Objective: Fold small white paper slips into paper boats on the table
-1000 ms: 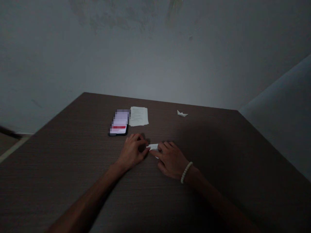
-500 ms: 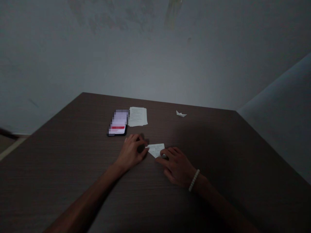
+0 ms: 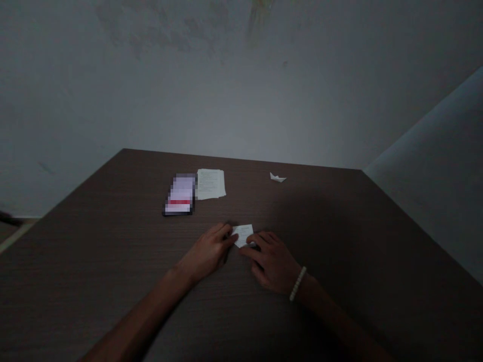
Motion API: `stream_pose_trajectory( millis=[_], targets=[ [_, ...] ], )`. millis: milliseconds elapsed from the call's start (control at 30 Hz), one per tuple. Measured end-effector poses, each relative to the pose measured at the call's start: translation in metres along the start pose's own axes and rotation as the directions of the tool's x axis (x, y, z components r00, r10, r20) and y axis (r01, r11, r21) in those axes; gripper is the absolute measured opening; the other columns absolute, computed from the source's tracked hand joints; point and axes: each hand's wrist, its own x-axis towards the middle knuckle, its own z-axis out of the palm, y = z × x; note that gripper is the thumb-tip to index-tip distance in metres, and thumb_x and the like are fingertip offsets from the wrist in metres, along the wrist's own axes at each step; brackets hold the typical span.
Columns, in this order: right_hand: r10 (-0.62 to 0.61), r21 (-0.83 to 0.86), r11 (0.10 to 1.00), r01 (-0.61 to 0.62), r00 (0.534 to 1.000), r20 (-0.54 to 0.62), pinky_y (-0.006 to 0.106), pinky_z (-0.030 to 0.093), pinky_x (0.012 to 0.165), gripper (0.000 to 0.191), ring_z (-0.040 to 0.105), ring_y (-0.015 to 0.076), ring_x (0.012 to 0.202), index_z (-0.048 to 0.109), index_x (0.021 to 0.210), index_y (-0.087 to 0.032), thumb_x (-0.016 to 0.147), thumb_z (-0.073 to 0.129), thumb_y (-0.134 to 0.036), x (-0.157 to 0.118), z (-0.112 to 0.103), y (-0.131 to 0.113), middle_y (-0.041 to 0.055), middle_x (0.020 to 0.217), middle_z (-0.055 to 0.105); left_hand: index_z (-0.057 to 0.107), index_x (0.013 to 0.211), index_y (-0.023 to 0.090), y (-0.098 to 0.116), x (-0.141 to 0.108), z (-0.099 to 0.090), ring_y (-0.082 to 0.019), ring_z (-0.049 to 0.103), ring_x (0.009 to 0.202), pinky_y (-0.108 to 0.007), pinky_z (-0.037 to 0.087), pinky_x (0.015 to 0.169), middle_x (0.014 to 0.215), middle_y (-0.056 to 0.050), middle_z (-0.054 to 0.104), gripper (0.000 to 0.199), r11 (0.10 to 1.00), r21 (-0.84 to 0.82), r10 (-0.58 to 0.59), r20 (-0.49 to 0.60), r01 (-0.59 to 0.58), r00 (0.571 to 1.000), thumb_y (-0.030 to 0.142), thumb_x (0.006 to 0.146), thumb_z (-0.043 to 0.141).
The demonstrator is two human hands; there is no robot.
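Note:
A small folded piece of printed paper (image 3: 243,233) lies low over the table between my two hands. My left hand (image 3: 211,249) pinches its left side, the thumb on top and the fingers behind. At the paper's right and lower edge, my right hand (image 3: 270,259) grips it between thumb and fingertips; a beaded bracelet circles that wrist. Part of the paper is hidden under my fingers, so its full folded shape does not show.
Farther back on the brown table (image 3: 113,241) lies a phone (image 3: 180,194) with its lit screen blurred out. Beside it is a stack of printed paper sheets (image 3: 210,184). A little folded paper boat (image 3: 278,177) rests toward the back right. Behind the table rises a grey wall (image 3: 241,100).
My left hand has closed in on the paper's left side, its thumb now over the top. The paper's left part looks folded over. The view has shifted slightly.

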Motion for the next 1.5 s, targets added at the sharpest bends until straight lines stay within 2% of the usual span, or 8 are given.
stream_pose_trajectory(
  millis=[133,300,433,600,900,1133,1300,1500],
  targets=[
    [0.010,0.034,0.999,-0.009,0.999,-0.042,0.044,0.038,0.095,0.037,0.045,0.0251,0.109,0.060,0.118,-0.024,0.082,0.055,-0.017,0.000,0.003,0.002,0.0071,0.118,0.055,0.061,0.106,0.012,0.007,0.001,-0.001,-0.023,0.051,0.093,-0.039,0.051,0.081,0.101,-0.010,0.054,0.023,1.000,0.009,0.010,0.020,-0.010,1.000,0.007,0.088,0.048],
    [0.011,0.071,0.997,-0.002,0.992,-0.129,0.043,0.041,0.093,0.032,0.049,0.0239,0.105,0.063,0.112,-0.022,0.081,0.057,-0.015,-0.005,0.005,0.017,0.0081,0.115,0.058,0.060,0.106,0.013,0.010,0.003,-0.005,-0.022,0.053,0.095,-0.038,0.051,0.084,0.099,-0.010,0.054,0.023,0.998,-0.059,0.007,0.038,-0.005,0.999,0.008,0.090,0.045],
    [0.011,0.087,0.996,0.007,0.980,-0.200,0.041,0.043,0.091,0.036,0.051,0.0225,0.103,0.062,0.113,-0.021,0.079,0.059,-0.011,-0.009,0.002,0.031,0.0083,0.113,0.059,0.060,0.107,0.015,0.013,0.004,-0.010,-0.023,0.053,0.100,-0.041,0.050,0.089,0.101,-0.010,0.054,0.021,0.997,-0.075,0.012,0.049,-0.008,0.999,0.016,0.093,0.045],
    [-0.004,0.078,0.997,0.021,0.978,-0.209,0.039,0.044,0.089,0.032,0.052,0.0207,0.100,0.062,0.111,-0.021,0.080,0.059,-0.011,-0.007,0.000,0.040,0.0071,0.110,0.060,0.061,0.106,0.016,0.015,0.002,-0.012,-0.024,0.055,0.100,-0.042,0.051,0.089,0.101,-0.009,0.055,0.021,0.997,-0.074,0.013,0.039,-0.011,0.999,0.028,0.094,0.049],
    [-0.060,0.036,0.997,0.069,0.977,-0.205,0.037,0.045,0.087,0.019,0.054,0.0202,0.099,0.067,0.104,-0.022,0.087,0.062,-0.019,0.004,0.002,0.043,0.0072,0.108,0.062,0.062,0.109,0.015,0.016,0.001,-0.009,-0.026,0.054,0.103,-0.043,0.051,0.090,0.104,-0.012,0.057,0.026,0.997,-0.077,-0.023,0.011,0.024,1.000,0.033,0.092,0.053],
    [-0.062,0.054,0.995,0.079,0.963,-0.261,0.035,0.046,0.085,0.013,0.054,0.0188,0.095,0.070,0.098,-0.021,0.090,0.059,-0.020,0.004,0.010,0.041,0.0059,0.104,0.063,0.065,0.100,0.015,0.020,0.002,-0.003,-0.024,0.055,0.095,-0.041,0.052,0.083,0.098,-0.010,0.057,0.022,0.994,-0.070,-0.089,-0.041,0.086,0.995,0.033,0.090,0.056],
    [-0.065,0.047,0.996,0.081,0.959,-0.276,0.035,0.047,0.085,0.013,0.055,0.0186,0.096,0.069,0.098,-0.021,0.090,0.058,-0.019,0.007,0.012,0.038,0.0062,0.104,0.064,0.065,0.097,0.016,0.021,0.002,-0.004,-0.024,0.055,0.092,-0.041,0.052,0.081,0.096,-0.010,0.057,0.018,0.997,-0.036,-0.070,-0.057,0.068,0.996,0.028,0.091,0.053],
    [-0.068,0.035,0.996,0.082,0.951,-0.303,0.034,0.047,0.086,0.010,0.055,0.0176,0.095,0.067,0.093,-0.020,0.091,0.057,-0.019,0.011,0.011,0.036,0.0058,0.103,0.064,0.064,0.100,0.016,0.023,0.003,-0.005,-0.024,0.055,0.090,-0.042,0.051,0.079,0.095,-0.009,0.058,0.023,0.997,0.046,-0.068,-0.036,0.070,0.997,0.035,0.089,0.057]
  ],
)
